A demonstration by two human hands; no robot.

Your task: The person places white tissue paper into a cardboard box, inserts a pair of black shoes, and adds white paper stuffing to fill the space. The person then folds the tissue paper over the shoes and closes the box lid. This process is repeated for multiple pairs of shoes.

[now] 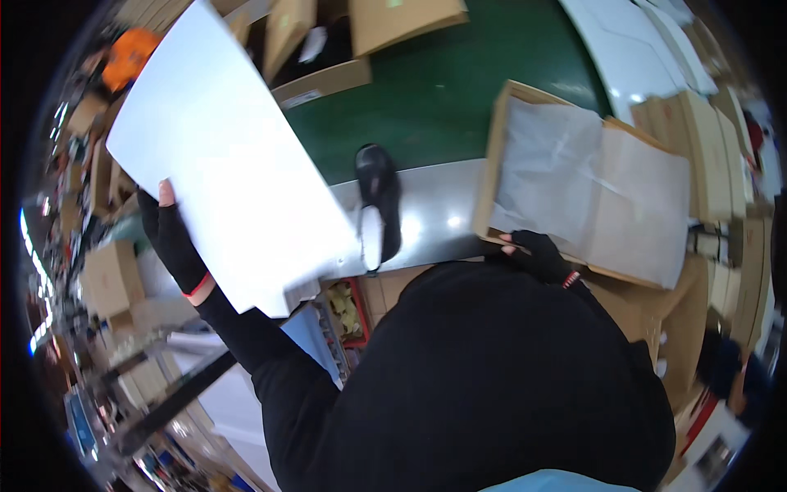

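A large white sheet of paper (229, 172) rises at the left, and my left hand (176, 246), in a black fingerless glove, grips its left edge with the thumb on the face. My right hand (537, 256), gloved the same way, has its fingers closed on the near rim of an open cardboard box (493, 168). White tissue paper (553, 160) lines this box and spreads over its right side; whatever lies beneath is hidden. Between my hands a black shoe (379, 176) rests across the metal ledge (443, 205), its pale inside showing toward me.
Beyond the ledge runs a green belt surface (426, 115). Open cardboard boxes (328, 80) stand on it at the far side. Stacked boxes (697, 156) line the right. Below the ledge sits a red-rimmed tray (361, 316). Another person's arm (742, 381) shows at the lower right.
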